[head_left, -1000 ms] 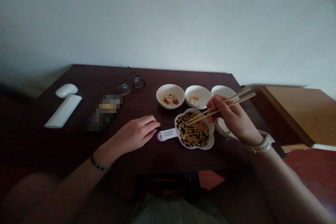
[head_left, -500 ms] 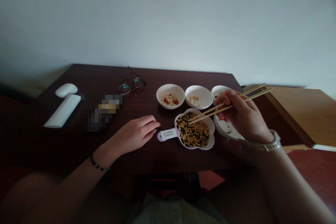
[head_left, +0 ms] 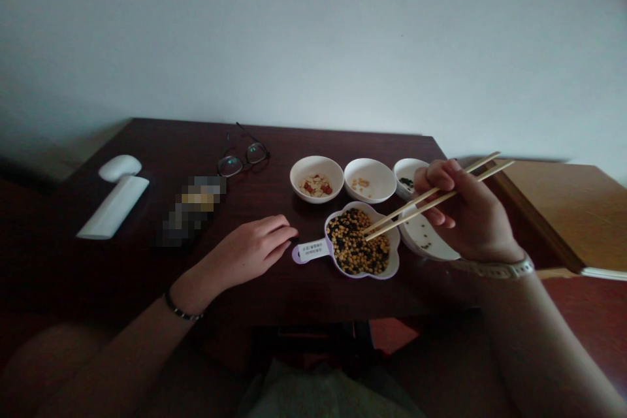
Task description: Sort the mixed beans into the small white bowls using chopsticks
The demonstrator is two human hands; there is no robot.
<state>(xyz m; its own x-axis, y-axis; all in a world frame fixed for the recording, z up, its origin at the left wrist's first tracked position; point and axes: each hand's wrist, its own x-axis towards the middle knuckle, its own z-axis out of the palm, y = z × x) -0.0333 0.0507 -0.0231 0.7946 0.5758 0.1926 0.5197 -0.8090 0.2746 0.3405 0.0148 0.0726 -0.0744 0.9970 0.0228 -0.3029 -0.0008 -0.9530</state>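
Observation:
My right hand [head_left: 463, 209] is closed around a pair of wooden chopsticks [head_left: 434, 199], their tips down at the beans in a flower-shaped dish [head_left: 396, 255]. Mixed yellow and black beans [head_left: 355, 248] fill this dish. Its lilac handle [head_left: 297, 255], with a white label, points left. My left hand [head_left: 259, 245] rests on the table just left of that handle, empty, its fingers loosely bent. Behind the dish stand a white bowl with pale and red pieces [head_left: 316, 188], a bowl with a few yellow beans [head_left: 361, 183] and a bowl with dark green bits [head_left: 405, 181], partly hidden by my right hand.
A white dish [head_left: 426, 245] with a few dark beans lies under my right hand. Eyeglasses [head_left: 243, 160], a white two-part object [head_left: 115, 206] and a blurred-out item [head_left: 191, 209] are on the dark table [head_left: 304, 134]. A brown wooden surface [head_left: 568, 209] stands at right.
My right hand and the chopsticks have shifted slightly right, the tips moving right and down over the beans and now further apart. My left hand stays in place.

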